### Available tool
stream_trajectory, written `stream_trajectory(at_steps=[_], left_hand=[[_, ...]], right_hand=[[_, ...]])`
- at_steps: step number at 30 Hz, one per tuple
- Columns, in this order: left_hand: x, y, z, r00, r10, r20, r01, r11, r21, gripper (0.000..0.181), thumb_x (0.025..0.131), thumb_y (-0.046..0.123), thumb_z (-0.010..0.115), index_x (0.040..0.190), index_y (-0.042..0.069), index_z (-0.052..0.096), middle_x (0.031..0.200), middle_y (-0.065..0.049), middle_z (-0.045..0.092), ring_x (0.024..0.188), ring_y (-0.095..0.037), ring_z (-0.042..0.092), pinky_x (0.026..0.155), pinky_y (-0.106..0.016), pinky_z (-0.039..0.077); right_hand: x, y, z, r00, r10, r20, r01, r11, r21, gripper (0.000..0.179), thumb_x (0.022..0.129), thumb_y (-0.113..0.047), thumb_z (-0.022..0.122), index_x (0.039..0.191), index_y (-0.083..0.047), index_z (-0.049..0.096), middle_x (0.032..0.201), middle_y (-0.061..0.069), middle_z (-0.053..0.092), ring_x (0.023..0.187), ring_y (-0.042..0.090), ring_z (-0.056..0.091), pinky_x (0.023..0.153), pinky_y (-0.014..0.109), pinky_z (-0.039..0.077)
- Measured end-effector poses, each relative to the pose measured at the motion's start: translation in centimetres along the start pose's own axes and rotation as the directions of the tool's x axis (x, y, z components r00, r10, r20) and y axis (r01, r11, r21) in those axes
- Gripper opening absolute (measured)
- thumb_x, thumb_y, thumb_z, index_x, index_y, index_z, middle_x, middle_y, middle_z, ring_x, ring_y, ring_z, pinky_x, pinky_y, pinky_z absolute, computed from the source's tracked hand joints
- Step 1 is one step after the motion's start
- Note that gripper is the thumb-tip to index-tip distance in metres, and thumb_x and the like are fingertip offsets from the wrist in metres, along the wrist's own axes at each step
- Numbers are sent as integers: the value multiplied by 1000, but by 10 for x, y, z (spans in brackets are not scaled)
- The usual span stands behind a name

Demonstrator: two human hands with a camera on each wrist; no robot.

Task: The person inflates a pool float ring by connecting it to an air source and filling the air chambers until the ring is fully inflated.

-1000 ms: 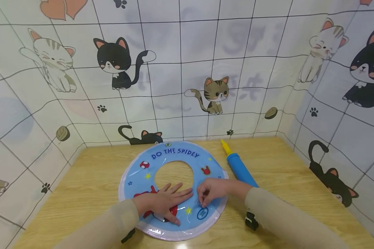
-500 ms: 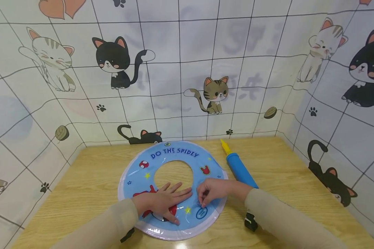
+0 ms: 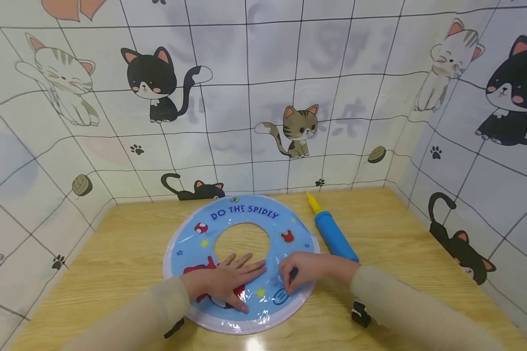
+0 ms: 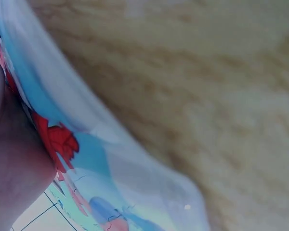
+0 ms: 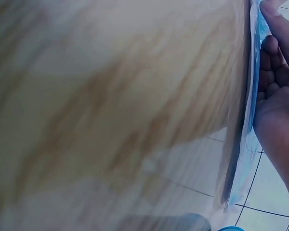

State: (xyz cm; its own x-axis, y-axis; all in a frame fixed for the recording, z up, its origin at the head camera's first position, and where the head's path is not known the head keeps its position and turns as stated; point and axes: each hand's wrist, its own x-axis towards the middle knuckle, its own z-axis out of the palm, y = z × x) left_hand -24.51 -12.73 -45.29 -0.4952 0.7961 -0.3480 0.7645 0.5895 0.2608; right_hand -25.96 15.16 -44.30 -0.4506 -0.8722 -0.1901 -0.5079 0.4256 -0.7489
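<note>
A flat, deflated blue swim ring point(image 3: 189, 243) with a pale rim, "DO THE SPIDEY" lettering and a red cartoon figure lies on the wooden table. My left hand point(image 3: 226, 280) rests palm down on its near left part, fingers spread toward the centre hole and covering much of the figure. My right hand point(image 3: 302, 270) is on the ring's right side, thumb and index finger pinching at the clear valve point(image 3: 274, 281); the fingers hide part of it. In the right wrist view, the curled fingers point(image 5: 274, 72) lie against the ring's edge point(image 5: 253, 86).
A blue hand pump point(image 3: 335, 239) with a yellow nozzle point(image 3: 313, 203) lies just right of the ring, its near end close to my right forearm. Behind and at both sides stand white gridded walls point(image 3: 228, 112) printed with cartoon cats. The wooden tabletop point(image 3: 123, 243) extends around the ring.
My right hand has shifted slightly to the right against the ring, showing more of the clear valve area. The left hand keeps its place on the ring. The head view has turned a little.
</note>
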Motion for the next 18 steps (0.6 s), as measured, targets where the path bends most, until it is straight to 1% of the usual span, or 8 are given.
stream_trajectory(at_steps=[2,5,8,11,14,17,18], left_hand=[[-1,0,0,1000,-1,-10,1,1000,-19,99,82,70,59,157,35,6,161,19,-4,148,-25,-5,114,-57,1],[0,0,-1,999,4,-33,-6,998,-59,97,82,66,62,157,33,11,161,17,3,148,-26,-1,114,-57,3],[-1,3,-6,999,10,-51,-15,995,-100,94,81,62,67,156,31,20,161,15,10,148,-29,4,114,-59,6],[-1,7,-13,998,8,-64,-16,991,-135,87,81,56,72,154,30,30,161,10,17,147,-32,10,112,-61,11],[0,11,-19,996,-22,-87,5,982,-190,79,82,47,76,149,29,39,158,5,27,145,-31,18,112,-57,21],[3,15,-23,988,-63,-143,32,978,-206,71,82,41,77,145,27,46,153,1,36,141,-27,29,110,-49,31],[4,18,-25,983,-79,-164,44,978,-204,69,82,41,78,143,28,48,150,2,40,139,-24,33,109,-45,34]], right_hand=[[1,1,0,1000,4,-7,-4,1000,9,4,82,-11,79,84,-9,77,83,-13,63,88,2,58,87,23,47],[1,0,-2,1000,18,-12,-17,1000,23,5,81,-11,80,86,-12,77,85,-12,64,88,2,58,85,23,48],[0,-2,-4,999,28,-16,-27,999,31,6,82,-11,80,87,-12,77,87,-11,65,86,3,58,82,24,50],[-1,-4,-6,998,45,-39,-44,998,39,7,82,-11,79,88,-13,77,88,-10,65,85,5,58,80,24,50],[-4,-6,-9,993,74,-95,-68,996,58,8,83,-11,79,89,-14,76,89,-9,66,85,8,59,80,25,50],[-10,-7,-15,983,92,-159,-82,994,73,9,83,-12,79,91,-14,76,88,-6,66,84,11,59,79,27,51],[-13,-7,-16,980,94,-176,-83,994,73,9,83,-13,79,91,-14,76,88,-5,66,84,12,59,78,28,51]])
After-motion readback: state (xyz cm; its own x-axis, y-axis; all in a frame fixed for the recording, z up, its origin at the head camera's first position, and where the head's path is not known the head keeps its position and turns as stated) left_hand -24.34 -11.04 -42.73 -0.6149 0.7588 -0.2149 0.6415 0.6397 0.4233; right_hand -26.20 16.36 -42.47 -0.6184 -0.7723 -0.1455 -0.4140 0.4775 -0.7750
